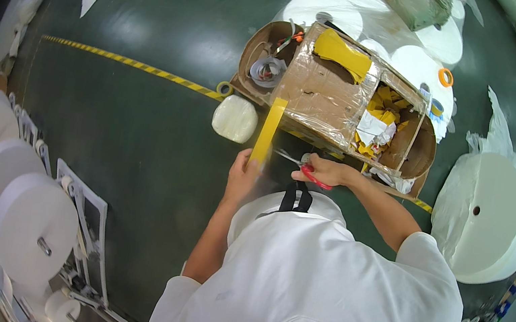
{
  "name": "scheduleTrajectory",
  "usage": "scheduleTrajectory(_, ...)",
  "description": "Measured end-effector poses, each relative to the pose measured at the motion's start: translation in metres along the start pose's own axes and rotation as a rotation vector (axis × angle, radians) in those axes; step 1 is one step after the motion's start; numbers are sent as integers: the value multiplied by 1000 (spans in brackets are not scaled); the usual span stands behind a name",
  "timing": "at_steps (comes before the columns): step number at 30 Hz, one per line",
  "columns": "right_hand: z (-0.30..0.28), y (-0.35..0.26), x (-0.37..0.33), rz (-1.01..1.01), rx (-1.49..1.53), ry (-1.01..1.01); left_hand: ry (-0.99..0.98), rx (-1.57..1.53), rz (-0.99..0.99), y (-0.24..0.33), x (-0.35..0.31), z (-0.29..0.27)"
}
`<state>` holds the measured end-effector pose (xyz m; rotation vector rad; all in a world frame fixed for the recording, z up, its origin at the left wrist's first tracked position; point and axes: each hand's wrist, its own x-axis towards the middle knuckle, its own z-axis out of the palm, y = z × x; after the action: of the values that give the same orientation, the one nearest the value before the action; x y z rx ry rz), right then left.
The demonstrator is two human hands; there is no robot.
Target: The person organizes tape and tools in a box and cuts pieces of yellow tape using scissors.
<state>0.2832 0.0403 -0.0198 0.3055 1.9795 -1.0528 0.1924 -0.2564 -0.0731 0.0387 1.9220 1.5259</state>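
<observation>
Green floor (155, 123): A black-and-yellow striped line (131, 63) crosses the shop floor, probably to mark off a lane.
White roll (503, 222): Stands at right, partly in clear film, presumably wrapped against dust.
Cardboard box (320, 96): Sits before the person, serving as a makeshift stand, its taped top apparently chosen to keep supplies within reach.
Yellow sheets (342, 55): Stacked flat at the far edge of the top, seemingly kept apart from the yellow scraps (383, 107) heaped with white paper in the open compartment.
Yellow strip (269, 129): Upright in the left hand (242, 175), its grip closed on the lower end, leaving the upper length free (motion blurs the bottom).
Red-handled scissors (316, 179): Grasped by the handles in the right hand (330, 171), blades aimed at the strip; whether they touch is unclear.
Orange tape roll (446, 77): Rests beyond the box on white rolls (424, 65), likely parked there for convenience.
</observation>
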Motion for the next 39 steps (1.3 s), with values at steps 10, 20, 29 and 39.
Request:
scheduleTrajectory(10, 9, -47, 58, -169, -127, -91, 30, 19, 40, -9, -5, -13)
scheduleTrajectory(20, 15, -57, 54, -118, -86, -75, 37, 30, -25, 0, -5, -15)
scheduleTrajectory(29, 37, -42, 26, -459, 494, 129, -200, 101, 12, 14, -26, -40)
scheduleTrajectory(39, -12, -61, 42, -339, 186, 647, -178, 13, 94, 40, 10, 19)
